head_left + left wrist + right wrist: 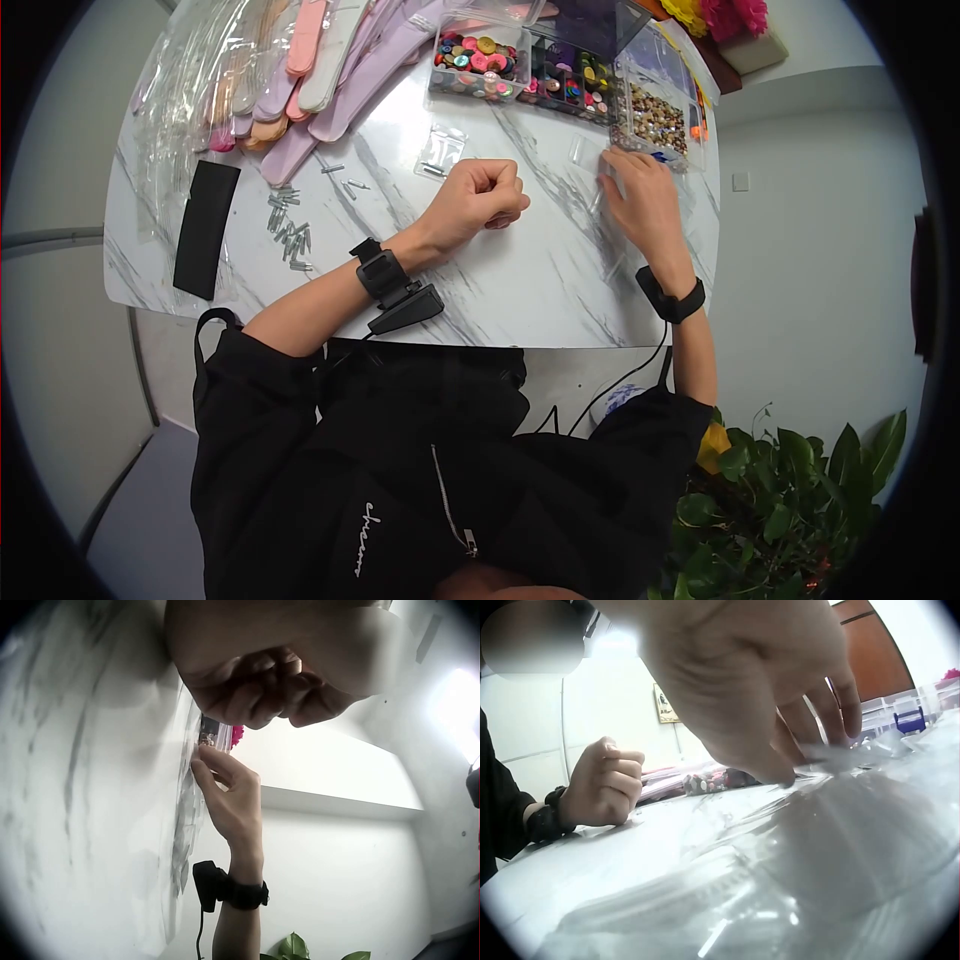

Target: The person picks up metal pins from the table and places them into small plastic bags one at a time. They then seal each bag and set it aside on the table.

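My left hand (483, 200) is held as a fist above the middle of the marble-patterned table (540, 290). Its fingers are curled in, and nothing shows between them in the left wrist view. Just beyond it lies a small clear zip bag (442, 150) with a few metal pieces inside. At the table's right side, my right hand (645, 200) reaches down over clear plastic bags (832, 840). Thumb and fingers are apart and loosely bent, with the fingertips right at the plastic in the right wrist view.
Loose metal pieces (290, 235) lie left of centre, beside a black strip (207, 230). Lilac and pink padded strips (300, 130) and clear wrapping (180, 110) pile up at the back left. Boxes of colourful buttons (480, 60) and beads (655, 115) stand at the back right.
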A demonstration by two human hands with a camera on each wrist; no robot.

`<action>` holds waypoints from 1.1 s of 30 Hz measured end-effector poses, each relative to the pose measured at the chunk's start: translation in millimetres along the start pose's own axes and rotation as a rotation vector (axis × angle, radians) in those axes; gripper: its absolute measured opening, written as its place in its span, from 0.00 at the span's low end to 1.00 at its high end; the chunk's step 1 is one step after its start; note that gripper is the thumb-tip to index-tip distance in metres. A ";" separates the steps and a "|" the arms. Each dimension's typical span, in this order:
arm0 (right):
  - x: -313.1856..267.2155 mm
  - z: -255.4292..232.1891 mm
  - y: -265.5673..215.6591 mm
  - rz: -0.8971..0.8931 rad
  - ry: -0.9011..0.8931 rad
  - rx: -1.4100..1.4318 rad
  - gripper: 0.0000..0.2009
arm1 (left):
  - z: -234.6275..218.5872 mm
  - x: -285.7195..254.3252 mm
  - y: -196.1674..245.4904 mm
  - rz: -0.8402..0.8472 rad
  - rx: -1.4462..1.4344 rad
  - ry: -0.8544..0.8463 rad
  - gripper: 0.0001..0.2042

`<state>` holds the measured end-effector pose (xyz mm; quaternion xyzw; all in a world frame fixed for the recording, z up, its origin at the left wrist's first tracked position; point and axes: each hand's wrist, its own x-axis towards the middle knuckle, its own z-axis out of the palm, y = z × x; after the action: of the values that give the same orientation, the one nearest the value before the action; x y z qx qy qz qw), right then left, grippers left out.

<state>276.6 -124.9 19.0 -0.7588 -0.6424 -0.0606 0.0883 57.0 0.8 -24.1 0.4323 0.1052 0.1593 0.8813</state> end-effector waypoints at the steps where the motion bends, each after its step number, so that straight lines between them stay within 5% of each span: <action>1: -0.2 0.1 -0.5 -0.036 0.035 -0.030 0.10 | -0.4 0.4 -0.7 0.003 0.005 -0.005 0.17; 12: -6.8 -25.1 -35.6 -0.130 0.445 0.005 0.12 | 0.1 2.8 12.1 -0.131 0.155 -0.204 0.09; 17: -15.6 -31.1 -87.3 -0.304 0.582 0.159 0.16 | 7.5 -0.4 9.7 -0.082 -0.063 -0.242 0.22; 22: -15.1 -14.3 -103.8 -0.367 0.622 0.259 0.16 | 3.1 -1.5 17.7 -0.018 -0.181 -0.212 0.34; 33: 6.0 -11.5 -115.3 -0.298 0.560 0.570 0.18 | -16.6 -1.1 22.2 -0.025 -0.285 -0.254 0.36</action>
<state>164.2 -103.2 38.0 -0.5569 -0.6874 -0.0964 0.4561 46.5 25.3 -16.4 0.3183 -0.0252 0.1060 0.9417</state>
